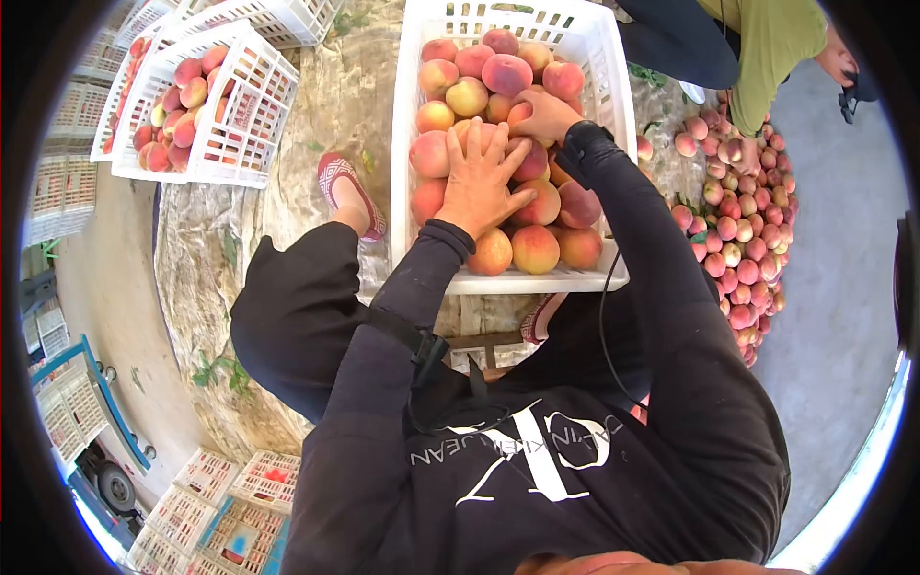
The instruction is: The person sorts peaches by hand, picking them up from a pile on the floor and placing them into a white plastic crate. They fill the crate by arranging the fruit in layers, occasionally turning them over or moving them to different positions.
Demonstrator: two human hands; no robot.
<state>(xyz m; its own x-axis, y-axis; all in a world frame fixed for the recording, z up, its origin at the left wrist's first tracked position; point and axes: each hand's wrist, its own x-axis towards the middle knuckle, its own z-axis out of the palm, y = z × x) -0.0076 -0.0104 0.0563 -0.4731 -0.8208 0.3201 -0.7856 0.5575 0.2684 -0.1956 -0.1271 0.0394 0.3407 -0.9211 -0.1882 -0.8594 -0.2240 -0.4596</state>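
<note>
A white plastic crate (517,285) full of red and yellow peaches (535,249) stands in front of me, between my feet. My left hand (477,182) lies over the peaches near the crate's middle, palm down with its fingers spread. Just beyond it and to the right, my right hand (548,117) curls its fingers round a peach (519,115) in the crate. The undersides of the right fingers are hidden.
At the right, loose peaches (743,230) lie heaped beside a co-worker (781,38), whose hand reaches into them. Another crate of peaches (254,110) stands at the upper left on the ground sheet (206,278). Stacked crates (182,513) and a blue cart (110,393) are at the lower left.
</note>
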